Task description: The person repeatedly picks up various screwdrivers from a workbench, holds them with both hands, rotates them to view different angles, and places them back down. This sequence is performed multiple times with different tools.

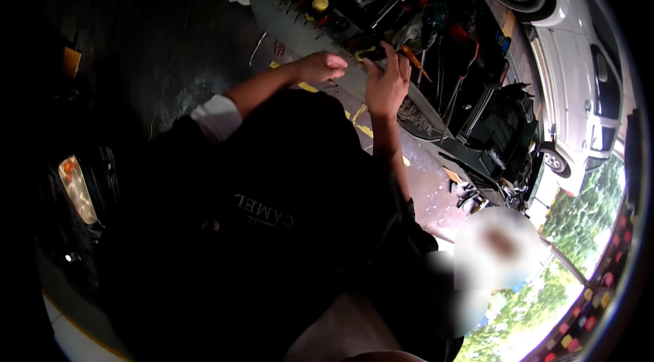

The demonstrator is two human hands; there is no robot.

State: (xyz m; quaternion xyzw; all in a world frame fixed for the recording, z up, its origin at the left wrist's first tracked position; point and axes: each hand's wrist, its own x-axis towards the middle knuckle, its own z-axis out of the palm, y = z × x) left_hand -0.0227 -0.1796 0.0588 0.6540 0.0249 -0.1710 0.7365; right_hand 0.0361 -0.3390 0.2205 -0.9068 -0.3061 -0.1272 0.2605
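Biggest thing: the white car, off to my right. Next, the tool tray in front of me, gray edge, lots of tools in it. Then a car light way over on my left.

My R hand is abt half open, fingers up, thumb apart, right by the tray edge. My L hand is near it, fingers curled in; can't tell if it's got anything.

Smaller: an orange screwdriver just past my R fingers. Smallest: a yellow & black handle by my R thumb tip; can't tell if I've got hold of it. Prob. light, hard & stiff, won't break easy, maybe slippery w/ grease. Best spot to grab: round the fat middle, thumb + 2 fingers.
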